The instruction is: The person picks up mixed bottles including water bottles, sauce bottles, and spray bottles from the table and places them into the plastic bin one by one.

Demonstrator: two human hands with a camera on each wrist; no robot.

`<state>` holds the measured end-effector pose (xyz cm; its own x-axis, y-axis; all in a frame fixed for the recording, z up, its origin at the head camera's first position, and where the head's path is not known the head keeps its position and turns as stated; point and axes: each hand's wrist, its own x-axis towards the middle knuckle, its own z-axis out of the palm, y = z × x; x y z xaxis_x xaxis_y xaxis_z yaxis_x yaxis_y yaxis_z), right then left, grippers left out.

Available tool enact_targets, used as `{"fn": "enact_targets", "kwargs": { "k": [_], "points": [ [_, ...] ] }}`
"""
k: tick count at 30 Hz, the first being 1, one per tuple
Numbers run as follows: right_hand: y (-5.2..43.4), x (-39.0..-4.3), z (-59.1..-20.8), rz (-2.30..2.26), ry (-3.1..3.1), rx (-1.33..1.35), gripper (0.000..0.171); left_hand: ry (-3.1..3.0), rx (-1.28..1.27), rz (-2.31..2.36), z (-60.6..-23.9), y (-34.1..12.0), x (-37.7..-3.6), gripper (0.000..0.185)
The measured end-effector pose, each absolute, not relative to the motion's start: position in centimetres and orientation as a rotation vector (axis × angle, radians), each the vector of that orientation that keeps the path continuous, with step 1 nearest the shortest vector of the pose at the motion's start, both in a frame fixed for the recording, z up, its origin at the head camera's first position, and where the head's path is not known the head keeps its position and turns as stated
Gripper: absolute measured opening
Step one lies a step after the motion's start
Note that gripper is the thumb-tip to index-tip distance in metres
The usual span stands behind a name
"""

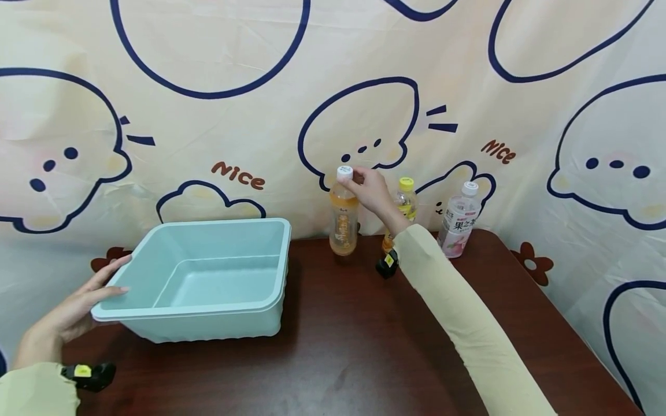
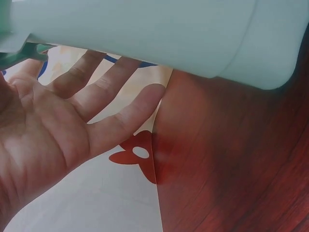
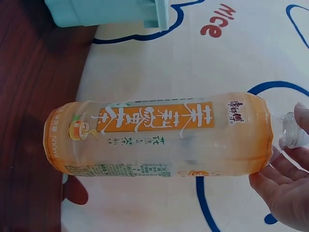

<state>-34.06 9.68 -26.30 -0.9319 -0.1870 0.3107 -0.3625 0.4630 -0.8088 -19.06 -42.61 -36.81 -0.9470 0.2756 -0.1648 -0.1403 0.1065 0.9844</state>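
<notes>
The orange bottle (image 1: 343, 222) stands upright at the back of the table (image 1: 354, 346), long axis vertical. The right hand (image 1: 370, 189) is at its top, fingers pinching the white cap (image 1: 344, 171) — far nearer than the left hand (image 1: 78, 309), which rests with straight fingers on the tub (image 1: 208, 277) rim.

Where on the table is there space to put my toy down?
The widest bare patch of the brown table lies in front, between the blue tub and the right sleeve. The tub's inside is bare too. It is crowded at the back edge, where the orange bottle, the yellow-capped bottle and the pink bottle stand in a row.
</notes>
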Motion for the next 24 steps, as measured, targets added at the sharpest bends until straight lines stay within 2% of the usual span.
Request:
{"fn": "enact_targets", "kwargs": {
  "k": [7, 16, 24],
  "points": [
    [9.1, -33.9, -25.3, 1.456, -2.497, 0.537, 0.036, 2.09, 0.137, 1.929, -36.9, -42.5, -18.8, 0.059],
    [8.9, -33.7, -23.4, 1.44, -2.495, 0.521, 0.04, 2.114, 0.133, 1.919, -36.9, -42.4, -19.0, 0.06],
    [8.5, -33.5, -21.8, 1.449, -2.442, 0.581, 0.037, 2.117, 0.109, 1.916, -36.9, -42.4, -19.0, 0.06]
  ]
}}
